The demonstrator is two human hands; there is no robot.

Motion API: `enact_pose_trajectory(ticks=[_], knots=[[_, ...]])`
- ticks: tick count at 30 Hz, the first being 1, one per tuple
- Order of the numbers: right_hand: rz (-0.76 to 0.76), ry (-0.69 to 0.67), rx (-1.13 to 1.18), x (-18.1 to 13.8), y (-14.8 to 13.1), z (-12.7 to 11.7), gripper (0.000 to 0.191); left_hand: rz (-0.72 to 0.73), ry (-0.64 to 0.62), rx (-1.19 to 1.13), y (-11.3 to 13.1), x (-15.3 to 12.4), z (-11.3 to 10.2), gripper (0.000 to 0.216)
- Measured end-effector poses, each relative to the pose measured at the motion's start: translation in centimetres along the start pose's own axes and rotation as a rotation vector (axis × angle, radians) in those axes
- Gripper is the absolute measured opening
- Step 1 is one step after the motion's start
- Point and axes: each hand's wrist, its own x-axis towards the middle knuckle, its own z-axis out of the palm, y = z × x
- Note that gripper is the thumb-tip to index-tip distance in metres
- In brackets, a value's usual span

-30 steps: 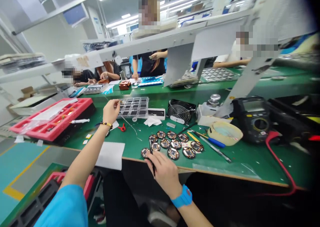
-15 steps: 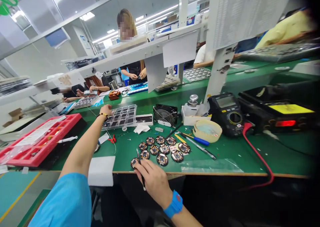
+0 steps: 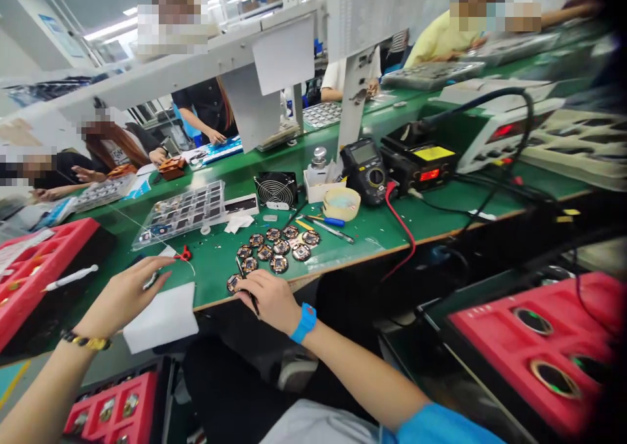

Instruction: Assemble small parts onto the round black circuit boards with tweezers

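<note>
Pinching a slim dark tool [image 3: 254,302] between thumb and fingers, the right hand [image 3: 267,298] sits low in the middle of the frame, a blue band [image 3: 304,323] round its wrist. A round board [image 3: 233,283] lies at its fingertips, beside the tool's thin tip. More flat circuit discs [image 3: 279,264], dark-rimmed with coppery and silvery parts, cluster just above and to the right on the smooth green bench [image 3: 211,288].

At lower left, the left hand [image 3: 122,295], wearing a beaded bracelet [image 3: 87,341], has its fingers curved and its thumb apart around a small curved-edged piece [image 3: 151,280]; whether it grips this or merely touches it I cannot tell. A matte white pad [image 3: 165,317] lies just beside that hand, and a glossy red plastic piece [image 3: 185,254] lies above it.

Left of centre, a clear rigid plastic box [image 3: 196,225] is divided into rectangular cells, many with dark contents. A pinkish-red foam tray [image 3: 81,236] at the left edge carries small parts and a white pen-shaped item [image 3: 72,278]. The foam tray at lower right [image 3: 490,333] holds round pieces in its cut-outs. Near upper centre, a white box [image 3: 324,190] contains a metal-topped bottle [image 3: 319,158].
</note>
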Motion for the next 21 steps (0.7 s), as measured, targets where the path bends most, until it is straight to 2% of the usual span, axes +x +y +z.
enact_pose_trajectory(ticks=[4,7,11,13,16,21], knots=[[0.012,0.022,0.05,0.1,0.3,-1.9,0.01,-0.083,0.049,-0.006,-1.2,-3.4,1.2,0.041],[0.03,0.08,-0.032,-0.7,1.7,-5.4,0.014,-0.21,0.099,-0.019,-3.0,-5.2,1.3,0.043],[0.153,0.202,-0.321,-2.7,6.2,-10.7,0.024,-0.476,0.202,-0.089,-6.2,-7.1,1.7,0.047],[0.195,0.182,-0.475,-3.6,8.5,-12.4,0.038,-0.522,0.219,-0.134,-7.5,-7.5,2.6,0.049],[0.202,0.126,-0.519,-4.4,10.2,-13.4,0.055,-0.507,0.212,-0.179,-8.4,-7.0,4.7,0.049],[0.24,0.162,-0.561,-4.4,9.5,-12.8,0.065,-0.478,0.254,-0.266,-8.4,-5.2,7.5,0.044]])
